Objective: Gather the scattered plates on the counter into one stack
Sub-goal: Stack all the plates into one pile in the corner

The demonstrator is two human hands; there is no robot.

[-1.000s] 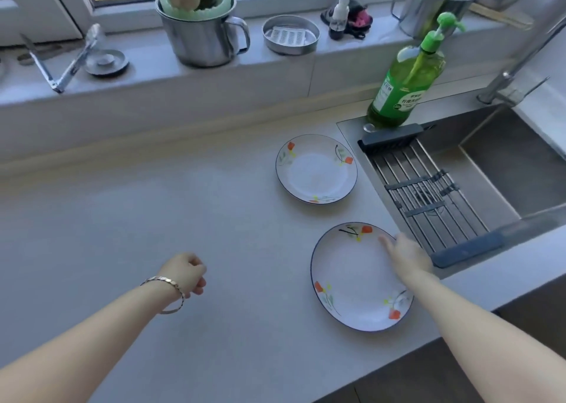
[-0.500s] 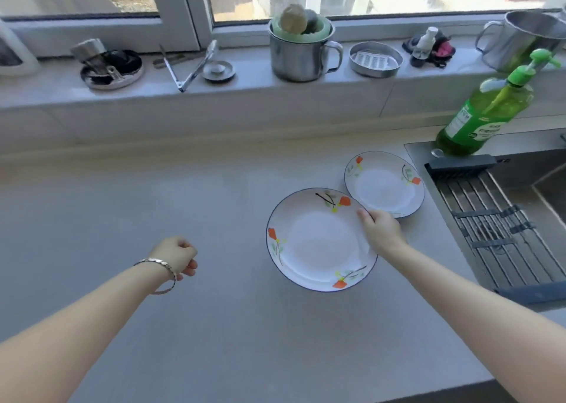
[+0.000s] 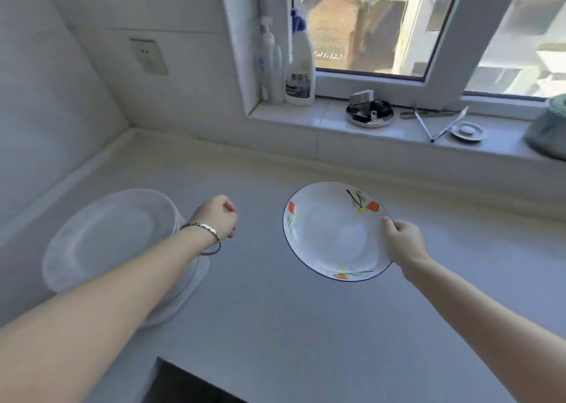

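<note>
Right hand pinches the right rim of a flowered plate above mid-worktop; left hand, loosely fisted and empty, hangs over a stack of white plates near the left wall, forearm crossing it; bottles crowd the sill

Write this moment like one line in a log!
right hand: holds flowered plate by rim, lifted | left hand: fisted, empty | white plate stack: on counter, left

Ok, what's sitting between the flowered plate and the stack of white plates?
In the head view, only the closed, empty left hand hovers between the flowered plate and the stack of white plates; the counter there is bare.
</note>
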